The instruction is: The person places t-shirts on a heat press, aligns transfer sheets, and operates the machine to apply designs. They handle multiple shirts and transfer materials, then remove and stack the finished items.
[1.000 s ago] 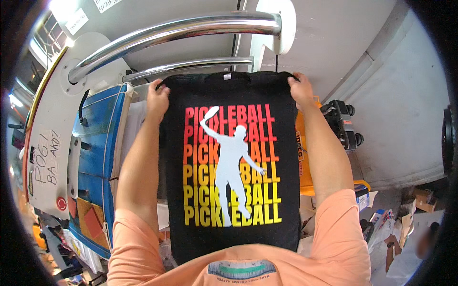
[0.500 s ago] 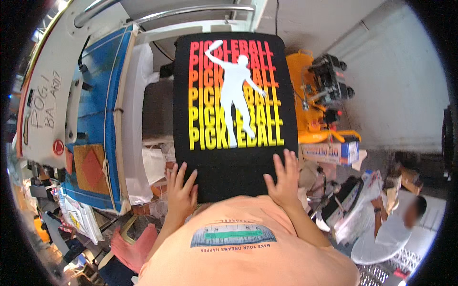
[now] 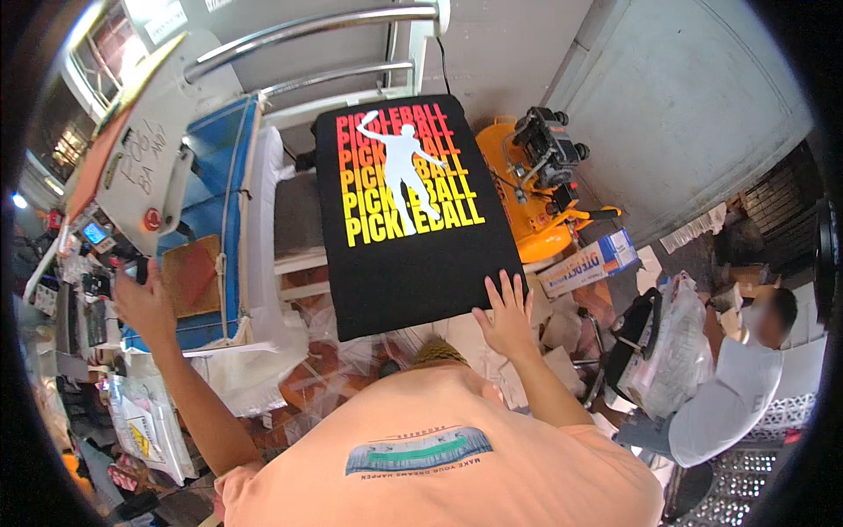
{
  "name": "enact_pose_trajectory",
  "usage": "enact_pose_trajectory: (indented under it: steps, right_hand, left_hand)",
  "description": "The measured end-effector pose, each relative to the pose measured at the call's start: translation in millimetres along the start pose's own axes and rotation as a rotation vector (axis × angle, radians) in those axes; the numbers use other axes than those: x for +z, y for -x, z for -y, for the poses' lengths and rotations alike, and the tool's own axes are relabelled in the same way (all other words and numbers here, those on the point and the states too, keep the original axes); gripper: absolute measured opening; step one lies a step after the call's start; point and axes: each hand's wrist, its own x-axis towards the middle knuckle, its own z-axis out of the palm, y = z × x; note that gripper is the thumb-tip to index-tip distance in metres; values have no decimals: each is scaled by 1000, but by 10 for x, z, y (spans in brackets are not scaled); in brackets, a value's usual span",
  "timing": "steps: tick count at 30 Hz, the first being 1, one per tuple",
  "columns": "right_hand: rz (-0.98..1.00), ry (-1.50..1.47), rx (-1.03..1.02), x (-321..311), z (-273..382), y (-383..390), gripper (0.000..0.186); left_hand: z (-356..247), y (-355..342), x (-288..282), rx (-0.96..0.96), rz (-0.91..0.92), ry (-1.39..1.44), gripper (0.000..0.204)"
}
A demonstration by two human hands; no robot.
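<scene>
A black printed shirt (image 3: 413, 277) lies spread over a flat board. Its print is a white player figure over red-to-yellow lettering. My right hand (image 3: 509, 316) rests on the shirt's near right corner, open, with the fingers spread. My left hand (image 3: 147, 307) reaches far left to the press machine. Its fingers are bent around a black handle (image 3: 135, 267) beside the machine's white arm (image 3: 140, 176). Part of that grip is hard to make out. Under the arm sits a blue padded plate (image 3: 211, 149) with a brown patch (image 3: 193, 277).
Metal rails (image 3: 316, 39) run behind the shirt. An orange air compressor (image 3: 518, 193) stands at the right, with a blue and white box (image 3: 588, 263) nearer. A person (image 3: 733, 386) in a white shirt is at the far right. Plastic and paper scraps (image 3: 325, 378) litter the floor.
My left hand has left the shirt's near edge and moved left to the black handle. The right hand stays by the near right corner. The view has shifted and turned.
</scene>
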Motion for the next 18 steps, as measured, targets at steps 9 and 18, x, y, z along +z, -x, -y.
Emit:
enact_pose_trajectory:
  steps: [9,18]
  right_hand:
    - [-120,-380,6,434,-556,1014,48]
    - [-34,-750,67,164,-689,882,20]
  left_hand:
    - [65,-271,225,-175,259,-281,79]
    - [-424,114,-57,-43,227,-346,68]
